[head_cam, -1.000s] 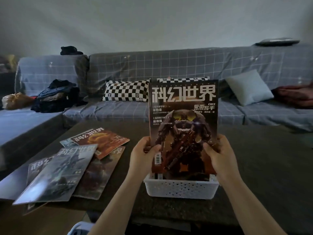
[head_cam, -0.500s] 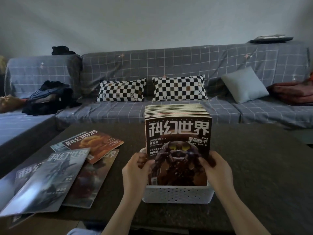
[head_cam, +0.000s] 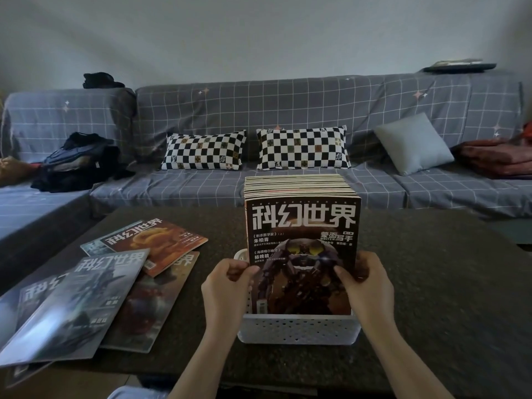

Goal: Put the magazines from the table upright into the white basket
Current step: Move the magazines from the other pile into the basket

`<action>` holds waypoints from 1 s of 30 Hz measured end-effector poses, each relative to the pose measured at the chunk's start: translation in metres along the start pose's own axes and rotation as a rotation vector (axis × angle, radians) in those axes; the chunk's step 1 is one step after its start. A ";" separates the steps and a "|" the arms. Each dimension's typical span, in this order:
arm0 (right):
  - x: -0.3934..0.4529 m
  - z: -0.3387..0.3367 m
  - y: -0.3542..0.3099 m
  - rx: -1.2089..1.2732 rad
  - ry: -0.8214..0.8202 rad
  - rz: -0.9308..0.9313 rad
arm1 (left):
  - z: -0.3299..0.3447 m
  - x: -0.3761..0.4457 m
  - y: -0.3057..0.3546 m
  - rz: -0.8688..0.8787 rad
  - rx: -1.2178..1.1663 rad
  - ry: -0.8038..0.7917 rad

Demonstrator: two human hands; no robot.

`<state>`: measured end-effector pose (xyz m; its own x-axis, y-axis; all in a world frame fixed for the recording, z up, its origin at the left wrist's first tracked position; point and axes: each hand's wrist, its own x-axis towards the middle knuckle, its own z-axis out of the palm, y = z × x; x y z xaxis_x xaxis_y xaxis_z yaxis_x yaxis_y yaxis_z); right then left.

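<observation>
My left hand [head_cam: 227, 286] and right hand [head_cam: 365, 279] each pinch a side edge of the glossy front magazine [head_cam: 302, 254], thumbs on the cover. It stands upright at the near end of a row of magazines [head_cam: 299, 184] inside the white basket [head_cam: 298, 329], a rectangular plastic bin with perforated walls. The cover reads "科幻世界" and "WRITER". Left on the dark speckled counter [head_cam: 446, 283], loose magazines [head_cam: 95, 286] lie flat and overlapping.

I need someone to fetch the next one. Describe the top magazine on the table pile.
On the dark table, left of the white basket, loose magazines lie fanned flat. The top one, the grey magazine, lies nearest the front edge. Its pale, glossy cover sets it apart from the orange magazine behind it.
</observation>
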<state>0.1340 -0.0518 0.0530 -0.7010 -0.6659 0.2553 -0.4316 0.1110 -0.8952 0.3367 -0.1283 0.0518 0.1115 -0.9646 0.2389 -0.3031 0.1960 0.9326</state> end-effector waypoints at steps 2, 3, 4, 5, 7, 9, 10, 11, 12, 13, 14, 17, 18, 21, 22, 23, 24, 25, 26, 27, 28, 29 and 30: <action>0.000 0.000 0.000 0.010 0.043 0.008 | 0.000 -0.001 0.000 0.027 0.030 0.031; 0.000 0.001 0.000 0.005 0.041 0.000 | 0.000 -0.002 0.000 0.050 0.043 0.043; -0.001 0.001 -0.001 -0.005 0.021 -0.017 | 0.001 -0.003 0.000 0.078 0.054 0.043; -0.001 0.003 -0.001 -0.018 -0.009 -0.036 | 0.001 -0.003 -0.001 0.106 0.068 0.038; -0.001 0.005 -0.001 -0.049 -0.069 -0.055 | 0.003 -0.004 -0.002 0.138 0.108 0.042; 0.000 0.005 0.001 -0.071 -0.098 -0.048 | 0.005 -0.005 -0.002 0.149 0.142 0.056; 0.000 0.004 0.001 -0.077 -0.107 -0.042 | 0.006 -0.005 -0.002 0.153 0.152 0.055; 0.001 0.004 0.002 -0.081 -0.113 -0.036 | 0.007 -0.005 -0.002 0.155 0.157 0.051; 0.001 0.003 0.002 -0.083 -0.114 -0.033 | 0.007 -0.006 -0.002 0.155 0.157 0.048; 0.001 0.003 0.002 -0.083 -0.112 -0.032 | 0.007 -0.006 -0.002 0.155 0.157 0.046; 0.001 0.003 0.002 -0.079 -0.110 -0.031 | 0.008 -0.007 -0.002 0.153 0.156 0.043; 0.000 0.003 -0.001 -0.055 -0.111 -0.037 | 0.007 -0.008 0.000 0.152 0.155 0.036; 0.000 0.003 -0.001 -0.041 -0.111 -0.036 | 0.007 -0.008 0.000 0.153 0.155 0.028; -0.006 -0.002 -0.002 0.058 -0.091 -0.022 | 0.005 -0.013 0.003 0.150 0.137 -0.002; -0.008 -0.005 -0.002 0.110 -0.077 -0.016 | 0.004 -0.015 0.004 0.153 0.130 -0.005; -0.011 -0.007 -0.001 0.154 -0.058 -0.014 | 0.003 -0.017 0.004 0.158 0.123 -0.006; -0.014 -0.009 0.000 0.184 -0.037 -0.014 | 0.002 -0.020 0.005 0.162 0.112 -0.005; -0.017 -0.011 0.000 0.205 -0.016 -0.018 | 0.000 -0.022 0.006 0.162 0.092 -0.006; -0.020 -0.012 0.000 0.222 0.000 -0.025 | -0.002 -0.024 0.007 0.159 0.064 -0.008; -0.024 -0.013 0.000 0.233 0.010 -0.039 | -0.005 -0.026 0.008 0.157 0.042 -0.010; -0.027 -0.013 -0.002 0.234 0.013 -0.062 | -0.008 -0.027 0.008 0.156 0.031 -0.012; -0.030 -0.012 -0.003 0.226 0.011 -0.090 | -0.012 -0.028 0.009 0.154 0.031 -0.012; -0.032 -0.011 -0.006 0.214 0.003 -0.110 | -0.017 -0.029 0.010 0.154 0.040 -0.011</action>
<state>0.1527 -0.0228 0.0538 -0.6583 -0.6629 0.3566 -0.3756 -0.1213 -0.9188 0.3461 -0.0953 0.0588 0.0505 -0.9256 0.3752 -0.3533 0.3348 0.8736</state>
